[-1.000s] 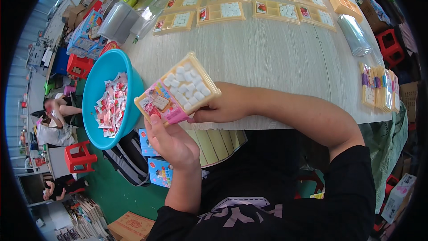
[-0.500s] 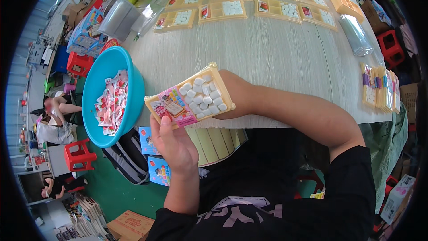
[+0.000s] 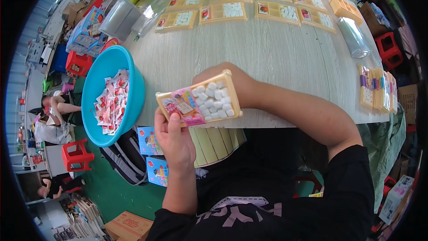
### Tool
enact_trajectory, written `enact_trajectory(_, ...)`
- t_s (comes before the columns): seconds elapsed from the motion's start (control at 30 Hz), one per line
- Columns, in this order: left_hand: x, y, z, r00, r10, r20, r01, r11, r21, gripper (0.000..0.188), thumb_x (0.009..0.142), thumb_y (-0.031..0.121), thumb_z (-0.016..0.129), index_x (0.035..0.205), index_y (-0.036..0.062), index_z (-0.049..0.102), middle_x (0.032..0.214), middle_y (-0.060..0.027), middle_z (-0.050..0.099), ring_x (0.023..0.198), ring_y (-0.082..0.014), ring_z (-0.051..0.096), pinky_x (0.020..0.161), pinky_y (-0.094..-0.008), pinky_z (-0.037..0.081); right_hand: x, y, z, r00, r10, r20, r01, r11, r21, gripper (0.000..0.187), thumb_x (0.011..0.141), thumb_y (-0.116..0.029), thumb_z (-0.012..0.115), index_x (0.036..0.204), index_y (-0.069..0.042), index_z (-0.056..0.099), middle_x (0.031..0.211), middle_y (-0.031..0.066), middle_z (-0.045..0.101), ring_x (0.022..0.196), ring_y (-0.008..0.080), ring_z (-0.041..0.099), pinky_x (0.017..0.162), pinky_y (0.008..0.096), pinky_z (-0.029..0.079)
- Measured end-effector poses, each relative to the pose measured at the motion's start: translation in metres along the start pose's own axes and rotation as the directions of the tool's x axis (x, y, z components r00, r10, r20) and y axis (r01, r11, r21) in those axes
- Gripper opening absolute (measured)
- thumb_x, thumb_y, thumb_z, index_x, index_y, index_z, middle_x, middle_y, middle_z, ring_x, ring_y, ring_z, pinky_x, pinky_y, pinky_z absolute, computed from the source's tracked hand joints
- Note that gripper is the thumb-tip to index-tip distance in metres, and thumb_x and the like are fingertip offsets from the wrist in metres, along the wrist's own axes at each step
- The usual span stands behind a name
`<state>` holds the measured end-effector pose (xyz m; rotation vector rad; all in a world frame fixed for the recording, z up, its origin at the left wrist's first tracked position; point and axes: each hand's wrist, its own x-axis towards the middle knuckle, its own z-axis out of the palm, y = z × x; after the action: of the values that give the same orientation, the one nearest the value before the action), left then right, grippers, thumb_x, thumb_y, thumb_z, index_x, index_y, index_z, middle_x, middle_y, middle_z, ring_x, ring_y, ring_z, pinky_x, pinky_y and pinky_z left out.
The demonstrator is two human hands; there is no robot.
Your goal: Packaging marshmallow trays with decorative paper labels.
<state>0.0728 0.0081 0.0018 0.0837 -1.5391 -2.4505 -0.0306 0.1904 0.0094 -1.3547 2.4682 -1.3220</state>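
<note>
pale wood-grain table [image 3: 285, 58], long, edge running just in front of the person. left hand [image 3: 174, 136] grips the near end of a yellow compartment tray [image 3: 200, 100], thumb on top, fingers curled under. right hand [image 3: 238, 85] sits behind the tray's far end, mostly hidden; it appears to hold that end. the tray, packed with small white blocks, hangs tilted over the table's near edge. row of filled yellow trays [image 3: 243, 6] along the far side. stack of trays on edge [image 3: 376, 89] at the right. blue basin [image 3: 113, 93] of red-and-white sachets [image 3: 110, 107] off the left edge. red plastic stools [image 3: 76, 155] on green floor [image 3: 111, 192], cardboard box [image 3: 127, 225] nearby.
</note>
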Motion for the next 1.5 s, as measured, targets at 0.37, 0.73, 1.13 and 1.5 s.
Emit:
enact_trajectory(0.37,-0.001,0.006,-0.011,0.996,-0.064,0.062,0.069,0.994,-0.082,0.036,0.097,0.011,0.060,0.128,-0.0024,0.048,0.125,-0.0133,0.060,0.116,-0.0227,0.059,0.103,-0.0390,0.047,-0.013,-0.029,-0.073,0.931,0.255,-0.260,-0.284,0.956,-0.077,0.021,0.095,-0.026,0.059,0.100,-0.006,0.065,0.080,0.0120,0.065,0.074,0.0308,0.062,0.069,0.0411,0.049)
enact_trajectory(0.73,-0.029,-0.014,0.018,0.949,-0.161,0.270,0.135,0.984,0.113,0.034,0.100,0.013,0.056,0.127,-0.0051,0.044,0.121,-0.0116,0.057,0.109,-0.0131,0.055,0.099,-0.0304,0.044,-0.128,-0.112,-0.021,0.965,0.201,-0.170,-0.263,0.788,-0.556,0.051,0.071,-0.029,0.081,0.115,-0.014,0.060,0.138,0.0111,0.051,0.125,0.0287,0.051,0.102,0.0460,0.041)
enact_trajectory(1.13,-0.042,-0.015,0.028,0.688,-0.380,0.619,0.241,0.923,0.299,0.054,0.098,0.022,0.054,0.142,-0.0060,0.040,0.114,-0.0150,0.062,0.096,-0.0154,0.057,0.085,-0.0266,0.046,-0.206,-0.108,-0.061,0.777,0.305,-0.551,-0.566,0.722,-0.398,0.053,0.069,-0.026,0.082,0.113,-0.007,0.060,0.113,0.0153,0.063,0.101,0.0372,0.062,0.086,0.0444,0.049)
enact_trajectory(1.5,-0.058,-0.038,0.009,0.571,-0.510,0.644,0.216,0.850,0.481,0.044,0.096,0.013,0.052,0.136,-0.0038,0.046,0.113,-0.0130,0.061,0.083,-0.0123,0.053,0.078,-0.0254,0.045,-0.280,-0.065,-0.128,0.059,0.387,-0.920,-0.923,-0.329,-0.198,0.051,0.090,-0.044,0.064,0.116,0.000,0.056,0.112,0.0228,0.064,0.105,0.0415,0.061,0.087,0.0487,0.048)
